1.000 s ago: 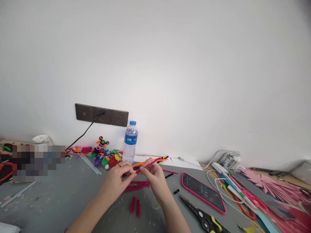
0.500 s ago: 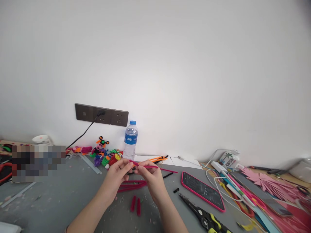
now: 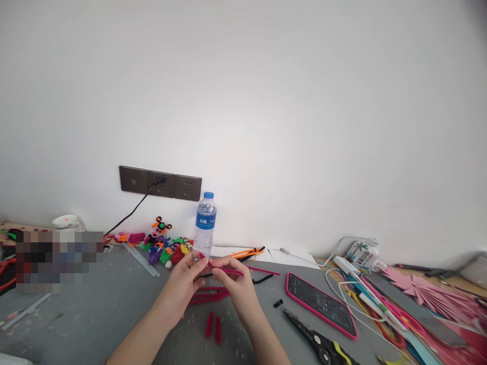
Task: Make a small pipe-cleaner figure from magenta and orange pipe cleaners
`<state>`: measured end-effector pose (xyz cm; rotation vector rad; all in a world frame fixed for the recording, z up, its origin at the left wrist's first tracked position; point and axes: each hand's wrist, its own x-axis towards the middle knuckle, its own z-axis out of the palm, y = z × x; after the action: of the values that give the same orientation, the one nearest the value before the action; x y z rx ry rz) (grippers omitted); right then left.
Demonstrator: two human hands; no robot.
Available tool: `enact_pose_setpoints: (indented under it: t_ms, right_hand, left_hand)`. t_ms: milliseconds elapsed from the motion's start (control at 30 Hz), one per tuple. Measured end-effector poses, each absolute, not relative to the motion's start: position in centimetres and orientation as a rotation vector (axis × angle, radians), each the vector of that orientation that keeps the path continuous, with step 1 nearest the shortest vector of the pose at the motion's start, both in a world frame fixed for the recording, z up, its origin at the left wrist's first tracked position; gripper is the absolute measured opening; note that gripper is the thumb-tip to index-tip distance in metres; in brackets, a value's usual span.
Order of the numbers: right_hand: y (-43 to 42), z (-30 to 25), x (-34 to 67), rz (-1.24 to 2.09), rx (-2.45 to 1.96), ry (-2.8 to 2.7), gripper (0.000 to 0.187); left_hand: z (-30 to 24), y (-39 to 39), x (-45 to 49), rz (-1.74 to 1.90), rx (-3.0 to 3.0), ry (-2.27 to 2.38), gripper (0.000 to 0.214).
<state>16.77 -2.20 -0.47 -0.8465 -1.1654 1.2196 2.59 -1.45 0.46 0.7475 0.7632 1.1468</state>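
Note:
Between the fingertips of both hands is a magenta pipe cleaner (image 3: 230, 270), its left end rising in a bend. My left hand (image 3: 181, 285) pinches it near that end. Thumb and fingers of my right hand (image 3: 235, 284) close on it further right. Under the hands, several more magenta pipe cleaners (image 3: 209, 296) lie on the grey mat (image 3: 125, 314), partly hidden. Closer to me are two short, thick magenta pieces (image 3: 218, 330) side by side. Behind my right hand lie orange pipe cleaners (image 3: 247, 253) and a black one (image 3: 263, 279).
A water bottle (image 3: 205, 223) stands against the wall beside colourful fuzzy figures (image 3: 162, 243). On the right are a pink-cased phone (image 3: 321, 305), a black-and-yellow scissors- or pliers-like tool (image 3: 318, 340), a white cable (image 3: 330, 284) and pink folded paper (image 3: 422, 289).
The pipe cleaner looked straighter between my hands before; now it is bent, with its left end raised. Both hands stay close together. The view has shifted slightly.

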Motion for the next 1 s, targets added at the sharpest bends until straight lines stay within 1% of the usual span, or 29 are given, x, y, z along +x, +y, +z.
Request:
enact_pose_setpoints:
  t_ms: [167,367,567,667,767,867,1000]
  right_hand:
    - [-1.9,-0.5,17.1,1.227,-0.754,-1.098,0.022]
    - [-1.8,-0.7,17.7,1.168,-0.739,-1.155,0.016]
    - [-2.5,0.2,18.6,1.358,-0.748,-1.278,0.019]
    - [-2.8,0.6,18.9,1.464,-0.777,-1.321,0.022]
    - [-2.9,0.8,19.0,1.415,-0.817,-1.316,0.022]
    - [-2.7,0.6,18.9,1.315,-0.831,-1.262,0.02]
    - [-2.5,0.4,18.6,1.298,-0.828,-1.273,0.017]
  left_hand:
    - [0.3,-1.3,2.4,1.151,0.796,0.827,0.032]
    - [0.7,-1.4,2.0,1.041,1.019,0.939,0.031]
    - [0.8,-1.6,1.6,0.792,1.275,0.917,0.026]
    - [0.9,-1.7,1.4,0.744,1.324,0.917,0.025]
    - [1.1,-1.7,1.3,0.774,1.236,0.924,0.028]
    - [1.2,-1.5,1.4,0.89,1.046,0.924,0.029]
    - [1.1,-1.3,1.6,1.03,0.824,0.863,0.03]
